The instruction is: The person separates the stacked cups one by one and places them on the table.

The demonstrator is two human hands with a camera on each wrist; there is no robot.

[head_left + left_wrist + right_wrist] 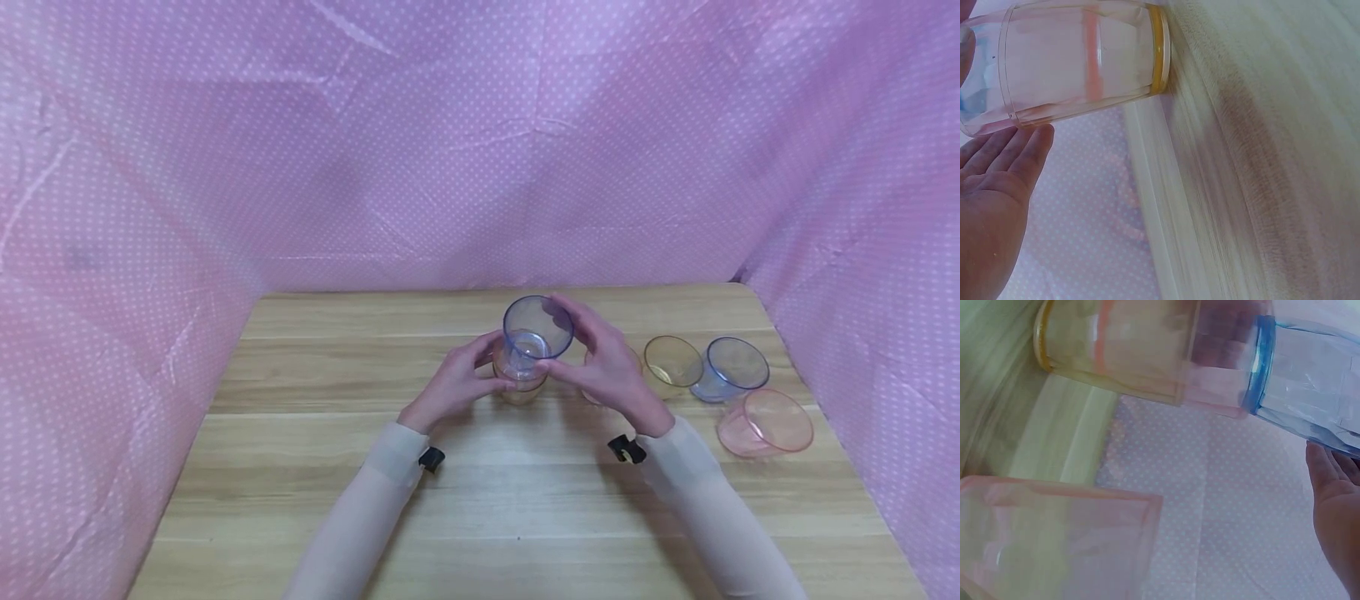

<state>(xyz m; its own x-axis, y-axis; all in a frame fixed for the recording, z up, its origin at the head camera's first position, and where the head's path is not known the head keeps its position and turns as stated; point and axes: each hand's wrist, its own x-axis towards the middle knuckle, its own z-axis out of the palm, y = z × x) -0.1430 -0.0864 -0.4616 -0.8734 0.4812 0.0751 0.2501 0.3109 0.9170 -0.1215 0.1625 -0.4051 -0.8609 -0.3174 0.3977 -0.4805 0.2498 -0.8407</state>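
A clear blue cup (553, 321) is held upright by my right hand (611, 367), thumb on the near side and fingers round the far side. Its base (1260, 365) is at the mouth of a pink cup (1219, 390). That pink cup is nested in a yellow cup (1141, 353), which stands on the table. My left hand (455, 379) grips this stack from the left; in the left wrist view its fingers (1029, 150) touch the side near the yellow cup's rim. How deep the blue base sits is hard to tell.
Right of the stack, another pink cup (1060, 537) stands partly behind my right hand. Beyond it are a yellow cup (673, 362), a blue cup (731, 371) and a pink cup (765, 423). Pink dotted cloth (480, 167) hangs round the wooden table (487, 517).
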